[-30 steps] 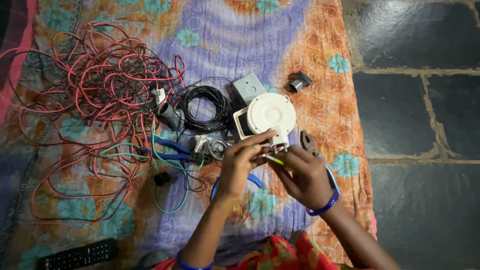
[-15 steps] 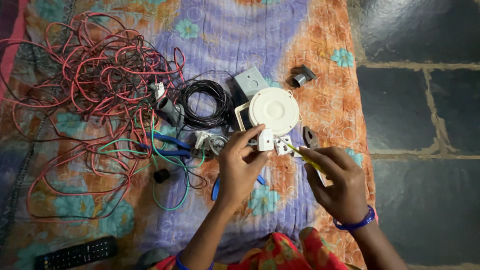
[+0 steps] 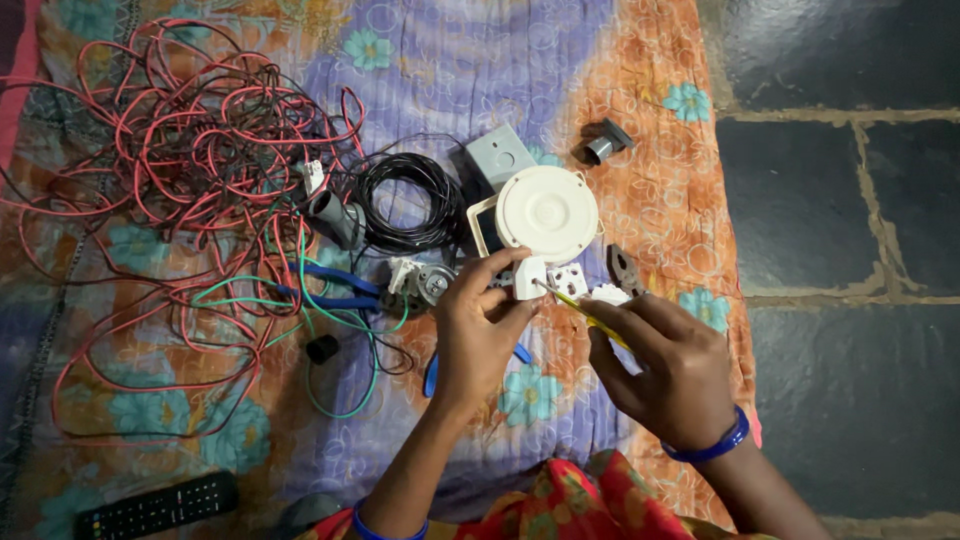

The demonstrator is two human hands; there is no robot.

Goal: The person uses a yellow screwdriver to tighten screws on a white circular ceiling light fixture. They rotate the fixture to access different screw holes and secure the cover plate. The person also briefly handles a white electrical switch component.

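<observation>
My left hand (image 3: 480, 325) pinches a small white plastic electrical part (image 3: 529, 279) between thumb and fingers, just below a round white ceiling plate (image 3: 547, 213). My right hand (image 3: 668, 365) holds a thin yellow-handled screwdriver (image 3: 585, 312), whose tip touches the white part. A second white socket piece (image 3: 570, 279) lies on the patterned cloth (image 3: 420, 60) just behind the screwdriver.
A large tangle of red wire (image 3: 170, 150) fills the left of the cloth, with a black wire coil (image 3: 405, 200), green and blue wires (image 3: 330, 290), a grey switch box (image 3: 500, 155), a grey pipe fitting (image 3: 604, 143), pliers (image 3: 625, 270) and a black remote (image 3: 155, 507). Dark stone floor (image 3: 850, 250) lies to the right.
My right hand has swung the screwdriver back toward my left hand, so its tip now meets the white part. The left hand has stayed near the round plate.
</observation>
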